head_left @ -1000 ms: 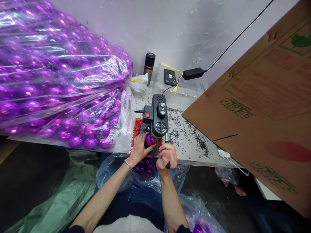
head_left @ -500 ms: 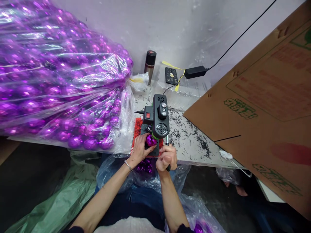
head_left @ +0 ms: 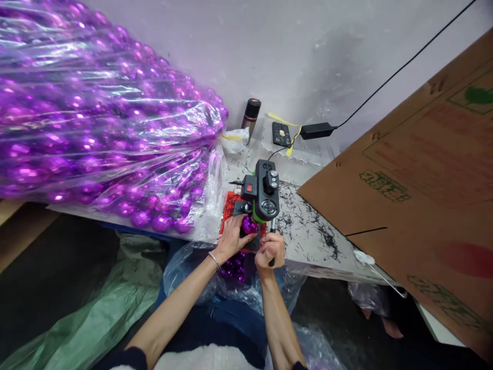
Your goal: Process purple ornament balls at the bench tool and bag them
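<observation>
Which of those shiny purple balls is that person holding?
The ball under the black machine, in the left hand; the others lie in the clear bag or below the table edge.

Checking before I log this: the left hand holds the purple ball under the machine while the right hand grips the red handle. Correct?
Not quite: the handle is black and silver, not red, as the head view shows. The right hand does grip it.

Indoor light, fairly even, source out of view. Soft shadow on pale wall (head_left: 269, 51). White glare streaks across plastic bag (head_left: 115, 118). Floor (head_left: 323, 308) dark. Left edge smeared, stretched.
</observation>
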A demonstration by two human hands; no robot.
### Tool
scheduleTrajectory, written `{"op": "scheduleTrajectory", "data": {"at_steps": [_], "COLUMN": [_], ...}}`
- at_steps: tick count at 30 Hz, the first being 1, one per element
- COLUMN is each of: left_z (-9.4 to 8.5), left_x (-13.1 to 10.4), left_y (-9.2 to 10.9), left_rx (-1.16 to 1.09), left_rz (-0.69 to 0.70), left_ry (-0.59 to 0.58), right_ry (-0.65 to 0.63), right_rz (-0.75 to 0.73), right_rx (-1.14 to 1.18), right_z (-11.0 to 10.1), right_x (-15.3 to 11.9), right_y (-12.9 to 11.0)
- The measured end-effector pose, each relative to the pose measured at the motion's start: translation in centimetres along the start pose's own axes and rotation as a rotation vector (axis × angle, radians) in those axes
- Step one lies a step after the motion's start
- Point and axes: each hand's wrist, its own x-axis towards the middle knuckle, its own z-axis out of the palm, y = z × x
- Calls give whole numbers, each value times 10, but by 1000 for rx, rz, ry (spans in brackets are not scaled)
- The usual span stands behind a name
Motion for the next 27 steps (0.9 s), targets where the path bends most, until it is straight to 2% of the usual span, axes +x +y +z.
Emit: {"op": "scheduleTrajectory", "data": {"at_steps": [2, 5, 7, 10, 13, 15, 18, 20, 22, 23, 25, 27], "left_z": [0, -3, -7, -15, -16, -10, 3, 9, 9, 5, -9, -30], "left_x": [1, -5, -20, -56, -93, -111, -124, -128, -129, -130, -130, -129], "left_y": [0, 2, 2, 2, 1, 1, 3, 4, 5, 5, 3, -5], "left_rx": [-13, -50, -56, -17, 32, 67, 110, 94, 42, 13, -28, -5], "left_rz": [4, 27, 65, 152, 269, 299, 266, 276, 316, 331, 333, 290], "left_ry": [-5, 0, 9, 13, -5, -44, -130, -189, -193, -160, -33, 136], "right_ry": [42, 5, -25, -43, -36, 21, 177, 212, 119, 2, -257, -437], "right_rz": [66, 198, 282, 304, 277, 297, 426, 546, 627, 640, 559, 444], "right_rx": [11, 72, 78, 71, 64, 55, 106, 152, 151, 144, 156, 161], "right_z": [-1, -5, -10, -15, -14, -10, -2, -1, -2, -3, 0, 10], "right_x": [12, 37, 53, 61, 51, 40, 22, 8, -9, -19, -37, -52], "right_y": [-7, -23, -32, -37, -34, -33, -38, -44, -50, -53, -57, -59]}}
